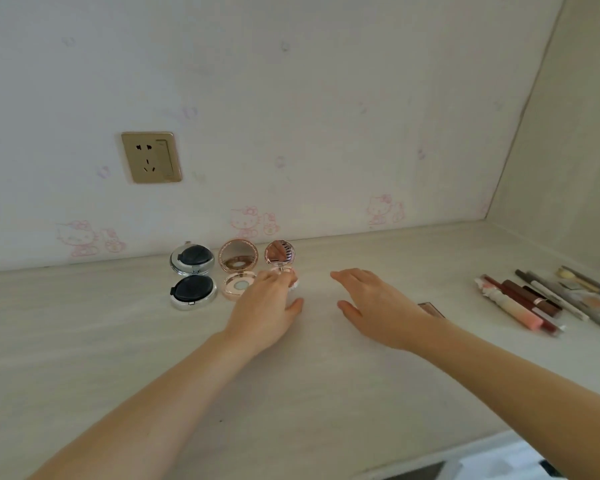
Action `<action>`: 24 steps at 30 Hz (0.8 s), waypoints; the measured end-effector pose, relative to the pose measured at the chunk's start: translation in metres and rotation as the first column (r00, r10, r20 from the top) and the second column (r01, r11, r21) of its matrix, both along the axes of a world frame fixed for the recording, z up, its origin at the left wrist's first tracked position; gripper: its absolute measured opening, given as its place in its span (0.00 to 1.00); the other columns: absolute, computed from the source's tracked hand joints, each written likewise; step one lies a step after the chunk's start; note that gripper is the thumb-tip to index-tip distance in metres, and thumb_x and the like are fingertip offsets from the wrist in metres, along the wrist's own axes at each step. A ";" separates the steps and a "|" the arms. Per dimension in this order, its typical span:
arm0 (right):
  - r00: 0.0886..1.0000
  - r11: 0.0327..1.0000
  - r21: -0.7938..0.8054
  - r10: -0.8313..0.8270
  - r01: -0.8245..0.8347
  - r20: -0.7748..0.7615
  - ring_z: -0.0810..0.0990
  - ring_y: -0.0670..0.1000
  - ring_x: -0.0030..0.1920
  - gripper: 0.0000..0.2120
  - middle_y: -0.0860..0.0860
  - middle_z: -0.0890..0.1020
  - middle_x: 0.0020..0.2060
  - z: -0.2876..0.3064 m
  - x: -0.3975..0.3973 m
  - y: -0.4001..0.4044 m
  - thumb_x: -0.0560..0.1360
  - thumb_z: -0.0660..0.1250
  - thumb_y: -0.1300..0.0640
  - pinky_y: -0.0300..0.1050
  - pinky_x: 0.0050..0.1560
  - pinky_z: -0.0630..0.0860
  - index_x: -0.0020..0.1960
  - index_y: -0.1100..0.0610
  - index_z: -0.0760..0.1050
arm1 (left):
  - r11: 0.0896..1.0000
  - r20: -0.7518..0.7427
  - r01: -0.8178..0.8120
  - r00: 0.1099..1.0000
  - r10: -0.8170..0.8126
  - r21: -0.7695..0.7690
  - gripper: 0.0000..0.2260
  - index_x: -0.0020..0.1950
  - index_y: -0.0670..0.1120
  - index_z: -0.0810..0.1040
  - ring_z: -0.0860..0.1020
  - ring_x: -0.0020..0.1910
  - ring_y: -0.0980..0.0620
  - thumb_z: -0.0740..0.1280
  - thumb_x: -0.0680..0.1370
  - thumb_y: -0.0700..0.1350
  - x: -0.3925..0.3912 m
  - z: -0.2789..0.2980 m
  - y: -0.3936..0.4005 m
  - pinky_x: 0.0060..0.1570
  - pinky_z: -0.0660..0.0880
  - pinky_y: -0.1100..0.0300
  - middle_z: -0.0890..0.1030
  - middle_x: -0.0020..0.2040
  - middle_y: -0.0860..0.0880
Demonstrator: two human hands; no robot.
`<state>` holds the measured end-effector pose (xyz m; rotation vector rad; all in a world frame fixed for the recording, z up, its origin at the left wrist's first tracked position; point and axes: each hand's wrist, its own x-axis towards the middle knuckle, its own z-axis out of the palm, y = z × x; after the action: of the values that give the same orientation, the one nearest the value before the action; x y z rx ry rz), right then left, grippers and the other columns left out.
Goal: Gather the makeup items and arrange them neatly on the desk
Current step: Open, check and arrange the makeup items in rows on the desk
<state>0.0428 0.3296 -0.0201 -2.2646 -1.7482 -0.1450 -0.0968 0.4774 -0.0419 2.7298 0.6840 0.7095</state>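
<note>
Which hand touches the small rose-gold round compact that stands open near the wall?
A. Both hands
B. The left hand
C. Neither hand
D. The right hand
B: the left hand has its fingers on the base of the small rose-gold round compact, while the right hand hovers flat and apart over the pale wooden desk.

No readable text, label, brand or number shows on anything in view.
</note>
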 end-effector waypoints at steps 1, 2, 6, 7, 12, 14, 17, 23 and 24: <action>1.000 1.000 0.000 -0.001 0.001 0.020 0.61 0.50 0.72 0.25 0.52 0.66 0.71 0.001 0.002 -0.010 0.81 0.56 0.53 0.38 0.68 0.58 0.76 0.57 0.56 | 0.999 0.000 0.032 0.999 -0.032 -0.007 0.18 0.67 0.46 0.72 0.66 0.68 0.51 0.64 0.78 0.50 0.004 -0.001 -0.007 0.62 0.68 0.56 0.76 0.63 0.49; 1.000 1.000 0.001 -0.008 0.008 0.030 0.61 0.50 0.72 0.25 0.51 0.67 0.70 0.003 0.005 -0.020 0.81 0.56 0.53 0.37 0.68 0.58 0.76 0.56 0.56 | 0.998 -0.002 0.067 0.998 -0.067 -0.012 0.19 0.67 0.46 0.71 0.66 0.68 0.52 0.64 0.78 0.50 0.009 -0.002 -0.014 0.62 0.67 0.57 0.75 0.63 0.49; 0.997 0.997 -0.005 -0.083 0.083 0.001 0.66 0.49 0.68 0.23 0.49 0.70 0.67 0.009 0.023 -0.056 0.81 0.57 0.52 0.41 0.66 0.64 0.75 0.53 0.59 | 0.982 -0.052 0.187 0.981 -0.189 -0.030 0.20 0.69 0.47 0.69 0.63 0.69 0.54 0.64 0.78 0.51 0.031 -0.006 -0.042 0.63 0.67 0.57 0.74 0.64 0.49; 0.994 0.995 -0.006 -0.102 0.102 -0.024 0.68 0.50 0.67 0.22 0.49 0.70 0.67 0.009 0.029 -0.064 0.80 0.58 0.52 0.42 0.65 0.66 0.74 0.53 0.61 | 0.978 -0.066 0.208 0.975 -0.210 -0.029 0.21 0.69 0.47 0.69 0.63 0.69 0.54 0.64 0.78 0.52 0.036 -0.007 -0.049 0.63 0.67 0.57 0.74 0.64 0.49; 0.984 0.989 -0.012 -0.149 0.149 -0.097 0.68 0.47 0.68 0.20 0.46 0.70 0.68 0.009 0.052 -0.097 0.80 0.60 0.53 0.33 0.64 0.61 0.71 0.52 0.66 | 0.956 -0.093 0.275 0.954 -0.285 -0.107 0.25 0.70 0.47 0.67 0.62 0.70 0.52 0.65 0.76 0.55 0.063 -0.013 -0.080 0.66 0.66 0.56 0.73 0.66 0.49; 0.986 0.989 -0.049 -0.146 0.142 -0.081 0.67 0.46 0.68 0.21 0.46 0.69 0.69 0.006 0.057 -0.105 0.79 0.60 0.54 0.31 0.63 0.57 0.72 0.53 0.66 | 0.942 -0.098 0.290 0.946 -0.308 -0.166 0.27 0.72 0.47 0.65 0.61 0.71 0.52 0.66 0.76 0.55 0.073 -0.015 -0.088 0.67 0.65 0.55 0.72 0.67 0.49; 0.993 0.989 -0.096 -0.118 0.114 -0.033 0.66 0.48 0.69 0.23 0.47 0.68 0.69 -0.003 0.064 -0.110 0.79 0.61 0.53 0.38 0.68 0.62 0.72 0.53 0.64 | 0.928 -0.093 0.295 0.942 -0.322 -0.228 0.31 0.73 0.46 0.64 0.61 0.71 0.52 0.67 0.75 0.57 0.084 -0.016 -0.095 0.67 0.64 0.56 0.71 0.69 0.49; 0.995 0.985 -0.157 -0.081 0.071 -0.058 0.62 0.50 0.72 0.26 0.49 0.63 0.73 -0.015 0.069 -0.110 0.79 0.60 0.56 0.40 0.71 0.59 0.75 0.55 0.57 | 0.888 -0.019 0.272 0.954 -0.300 -0.372 0.33 0.73 0.47 0.64 0.65 0.70 0.52 0.72 0.72 0.54 0.097 -0.016 -0.104 0.66 0.65 0.60 0.72 0.67 0.49; 0.994 0.984 -0.164 -0.082 0.070 -0.071 0.62 0.50 0.72 0.26 0.49 0.62 0.73 -0.016 0.070 -0.109 0.79 0.59 0.56 0.41 0.71 0.59 0.76 0.55 0.56 | 0.873 -0.003 0.275 0.953 -0.302 -0.402 0.33 0.73 0.47 0.65 0.66 0.69 0.52 0.73 0.72 0.52 0.097 -0.016 -0.104 0.65 0.64 0.62 0.73 0.67 0.48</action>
<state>0.1127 0.2205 -0.0361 -2.4166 -1.6906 0.0709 0.0006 0.3730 -0.0578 2.4072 0.3660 0.3621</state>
